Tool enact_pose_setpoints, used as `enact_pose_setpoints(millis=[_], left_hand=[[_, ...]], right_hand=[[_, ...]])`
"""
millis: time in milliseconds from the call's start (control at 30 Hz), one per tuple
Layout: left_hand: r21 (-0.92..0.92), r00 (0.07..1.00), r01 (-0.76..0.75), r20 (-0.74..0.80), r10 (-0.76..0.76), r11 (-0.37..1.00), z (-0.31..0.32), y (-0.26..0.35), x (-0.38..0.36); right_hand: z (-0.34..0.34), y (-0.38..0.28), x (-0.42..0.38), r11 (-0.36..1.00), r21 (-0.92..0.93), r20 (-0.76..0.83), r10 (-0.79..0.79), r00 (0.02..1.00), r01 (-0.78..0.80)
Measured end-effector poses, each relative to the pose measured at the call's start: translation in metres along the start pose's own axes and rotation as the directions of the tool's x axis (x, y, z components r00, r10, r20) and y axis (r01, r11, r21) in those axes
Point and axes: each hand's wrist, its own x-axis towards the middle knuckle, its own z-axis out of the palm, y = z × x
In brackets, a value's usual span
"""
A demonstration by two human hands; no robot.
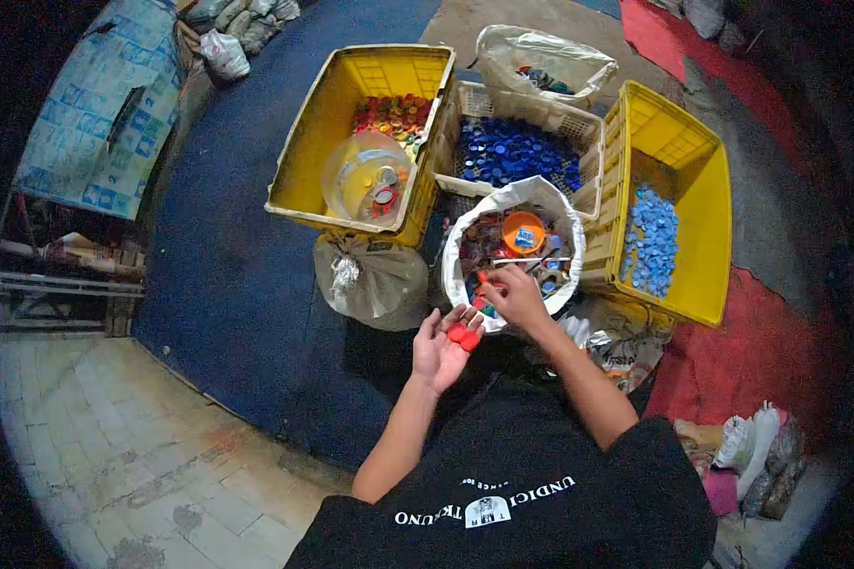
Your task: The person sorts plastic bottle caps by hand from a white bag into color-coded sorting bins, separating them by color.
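My left hand (pixel 443 349) is turned palm up at the near edge of the white sack, with several red caps (pixel 463 337) lying on its fingers and palm. My right hand (pixel 512 292) is over the near part of the sack, its fingers pinched on a red cap (pixel 484 278). The open white sack (pixel 452 248) holds mixed caps and an orange round lid (pixel 523 233). Behind the sack, a white crate (pixel 593 152) contains dark blue caps (pixel 512 152).
At the left, a yellow crate (pixel 304 142) holds red and yellow caps and a clear round container (pixel 351 175). A yellow crate (pixel 707 228) with light blue caps (pixel 651 242) stands right. Filled bags (pixel 375 284) sit nearby; another open bag (pixel 579 66) is behind.
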Motion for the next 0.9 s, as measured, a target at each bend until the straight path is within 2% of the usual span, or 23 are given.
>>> enact_pose_setpoints(millis=[67, 100, 167, 300, 367, 400, 467, 500, 567, 600, 633, 700, 767, 800, 833, 867, 900], left_hand=[[-0.002, 0.998, 0.063, -0.016, -0.063, 0.998, 0.011, -0.009, 0.006], [0.004, 0.997, 0.077, -0.01, -0.077, 0.997, 0.013, -0.012, 0.011], [0.1, 0.991, 0.135, 0.011, -0.137, 0.986, 0.012, -0.018, 0.022], [0.181, 0.982, 0.188, -0.016, -0.188, 0.965, 0.036, -0.025, 0.029], [0.183, 0.975, 0.215, 0.021, -0.223, 0.959, 0.033, -0.025, 0.039], [0.196, 0.977, 0.206, 0.006, -0.212, 0.959, 0.031, -0.025, 0.041], [0.196, 0.992, 0.128, -0.037, -0.123, 0.972, 0.018, -0.025, 0.044], [0.193, 0.993, 0.117, -0.031, -0.113, 0.974, 0.017, -0.024, 0.04], [0.149, 0.985, 0.068, -0.169, -0.043, 0.987, 0.021, -0.017, 0.038], [0.159, 0.972, 0.049, -0.235, -0.01, 0.986, 0.027, -0.01, 0.039], [0.16, 0.975, 0.032, -0.221, 0.004, 0.987, 0.033, 0.002, 0.048], [0.138, 0.994, -0.047, -0.088, 0.06, 0.989, 0.055, 0.038, 0.077], [0.233, 0.969, -0.245, 0.081, 0.232, 0.941, 0.107, 0.092, 0.114], [0.175, 0.968, -0.246, 0.086, 0.234, 0.953, 0.121, 0.133, 0.151], [0.204, 0.955, -0.298, 0.079, 0.287, 0.933, 0.152, 0.163, 0.164], [0.256, 0.927, -0.376, 0.112, 0.359, 0.891, 0.2, 0.173, 0.148], [0.217, 0.939, -0.343, 0.051, 0.34, 0.914, 0.201, 0.202, 0.167]], right_hand=[[-0.026, -0.021, -0.026, 0.983, 0.15, -0.037, -0.106, 0.994, 0.11], [-0.033, -0.027, -0.039, 0.96, 0.093, -0.087, -0.258, 0.962, 0.265], [-0.053, -0.047, -0.06, 0.972, 0.071, 0.034, -0.227, 0.973, 0.224], [-0.058, -0.048, -0.075, 0.976, 0.044, -0.067, -0.21, 0.975, 0.213], [-0.06, -0.05, -0.076, 0.984, 0.174, -0.058, -0.036, 0.998, 0.046], [-0.059, -0.048, -0.076, 0.984, 0.172, -0.062, -0.043, 0.997, 0.053], [-0.053, -0.039, -0.071, 0.949, 0.3, 0.053, 0.09, 0.995, -0.102], [-0.049, -0.037, -0.067, 0.95, 0.297, 0.057, 0.079, 0.995, -0.092], [-0.039, -0.031, -0.052, 0.909, 0.35, 0.217, 0.155, 0.964, -0.226], [-0.036, -0.039, -0.035, 0.934, 0.357, 0.146, -0.036, 0.989, -0.019], [-0.035, -0.046, -0.019, 0.947, 0.294, 0.24, 0.06, 0.969, -0.132], [-0.04, -0.072, 0.028, 0.951, 0.281, 0.259, 0.056, 0.964, -0.131], [-0.02, -0.073, 0.1, 0.948, 0.295, -0.034, -0.111, 0.993, 0.116], [-0.018, -0.085, 0.139, 0.934, 0.289, -0.168, -0.165, 0.972, 0.208], [-0.02, -0.096, 0.172, 0.915, 0.276, -0.298, -0.21, 0.931, 0.294], [-0.028, -0.105, 0.196, 0.932, 0.239, -0.306, -0.195, 0.932, 0.274], [-0.033, -0.116, 0.209, 0.947, 0.204, -0.316, -0.177, 0.932, 0.25]])
